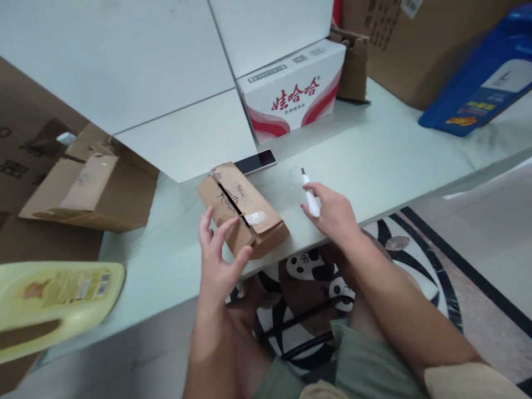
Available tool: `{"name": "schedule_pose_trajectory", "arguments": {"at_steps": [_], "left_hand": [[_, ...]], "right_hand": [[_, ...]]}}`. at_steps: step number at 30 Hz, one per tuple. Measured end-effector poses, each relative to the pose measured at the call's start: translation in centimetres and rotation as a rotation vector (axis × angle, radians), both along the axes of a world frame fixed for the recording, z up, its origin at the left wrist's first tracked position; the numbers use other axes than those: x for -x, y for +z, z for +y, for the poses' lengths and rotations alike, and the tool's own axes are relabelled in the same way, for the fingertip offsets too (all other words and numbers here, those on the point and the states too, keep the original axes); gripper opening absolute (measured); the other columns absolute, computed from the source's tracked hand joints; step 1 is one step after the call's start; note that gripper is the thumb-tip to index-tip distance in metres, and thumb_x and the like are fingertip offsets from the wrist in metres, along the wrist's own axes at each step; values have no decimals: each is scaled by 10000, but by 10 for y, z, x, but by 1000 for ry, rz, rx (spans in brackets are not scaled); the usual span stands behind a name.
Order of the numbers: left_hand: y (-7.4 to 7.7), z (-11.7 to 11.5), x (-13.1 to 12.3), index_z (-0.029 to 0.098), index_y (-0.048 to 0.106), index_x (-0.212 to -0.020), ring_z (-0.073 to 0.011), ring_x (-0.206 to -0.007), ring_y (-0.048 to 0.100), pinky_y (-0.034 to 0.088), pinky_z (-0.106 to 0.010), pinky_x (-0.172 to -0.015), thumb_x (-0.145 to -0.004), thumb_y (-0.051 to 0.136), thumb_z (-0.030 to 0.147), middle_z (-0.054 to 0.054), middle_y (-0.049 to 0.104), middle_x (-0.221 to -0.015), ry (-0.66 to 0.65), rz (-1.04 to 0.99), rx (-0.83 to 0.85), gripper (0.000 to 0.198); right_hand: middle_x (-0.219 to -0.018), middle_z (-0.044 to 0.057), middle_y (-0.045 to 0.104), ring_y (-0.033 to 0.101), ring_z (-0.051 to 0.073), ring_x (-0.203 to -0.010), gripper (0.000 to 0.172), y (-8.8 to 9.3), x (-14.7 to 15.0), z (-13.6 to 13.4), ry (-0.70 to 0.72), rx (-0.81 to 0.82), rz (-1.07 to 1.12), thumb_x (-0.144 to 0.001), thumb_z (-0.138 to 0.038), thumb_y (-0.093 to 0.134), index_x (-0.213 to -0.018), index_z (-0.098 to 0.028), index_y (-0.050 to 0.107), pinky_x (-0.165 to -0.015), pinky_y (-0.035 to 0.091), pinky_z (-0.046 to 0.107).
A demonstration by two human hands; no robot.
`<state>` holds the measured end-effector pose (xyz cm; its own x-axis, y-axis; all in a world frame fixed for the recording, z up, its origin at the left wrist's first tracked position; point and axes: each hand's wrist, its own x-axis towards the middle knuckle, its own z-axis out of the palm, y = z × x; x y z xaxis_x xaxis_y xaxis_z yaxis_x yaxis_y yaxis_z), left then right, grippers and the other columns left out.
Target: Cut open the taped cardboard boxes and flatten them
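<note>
A small brown cardboard box [249, 213] lies on the pale table, a dark gap running between its top flaps and a piece of clear tape near one end. My left hand [220, 255] is open at the near left side of this box, fingers spread; whether the fingertips touch it is hard to tell. To the right of the box, my right hand [332, 213] is closed around a white utility knife [311, 200], whose short dark tip points away from me. Behind the box lies a dark-screened phone [255, 162], partly covered by it.
A white and red carton [295, 94] stands at the back beside large white panels [166, 61]. An open cardboard box [108, 194] and a yellow bottle [62, 305] are on the left. A blue bottle [477, 83] is at right. The table's front edge runs close to my hands.
</note>
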<state>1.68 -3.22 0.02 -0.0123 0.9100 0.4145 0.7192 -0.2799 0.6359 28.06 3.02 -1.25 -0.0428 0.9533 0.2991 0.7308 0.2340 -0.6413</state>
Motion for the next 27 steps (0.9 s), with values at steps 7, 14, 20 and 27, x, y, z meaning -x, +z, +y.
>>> {"name": "schedule_pose_trajectory", "arguments": {"at_steps": [7,14,20,27], "left_hand": [[-13,4,-7,338,494,-1387,-363,-1532,301,371,-529,-1200,-753,795,542,-108,279,-1652,31,-324,73,731],[-12,22,4,307,538,-1269,-246,-1337,555,439,-403,-1155,-835,666,464,-55,582,-1404,312,-779,-184,479],[-18,29,19,248,598,-1147,-173,-957,671,556,-262,-738,-756,678,327,-37,685,-1141,634,-1170,-108,407],[-37,20,49,198,703,-952,-169,-972,658,521,-206,-754,-656,813,228,-52,723,-1001,546,-861,146,317]], "right_hand": [[-1438,210,565,533,398,-1344,641,-36,-7,17,83,316,-305,-853,-245,647,-1474,-166,508,-1068,478,562],[-1468,166,550,322,425,-1499,323,-40,6,9,202,196,-266,-893,-406,636,-1100,-195,769,-1200,274,636],[-1384,126,621,320,421,-1497,399,-42,25,1,579,223,-179,-916,-425,587,-1238,-230,719,-1207,234,674],[-1524,178,462,435,365,-1423,693,-37,30,3,543,68,256,-860,-478,644,-1466,-189,472,-1189,370,560]]}}
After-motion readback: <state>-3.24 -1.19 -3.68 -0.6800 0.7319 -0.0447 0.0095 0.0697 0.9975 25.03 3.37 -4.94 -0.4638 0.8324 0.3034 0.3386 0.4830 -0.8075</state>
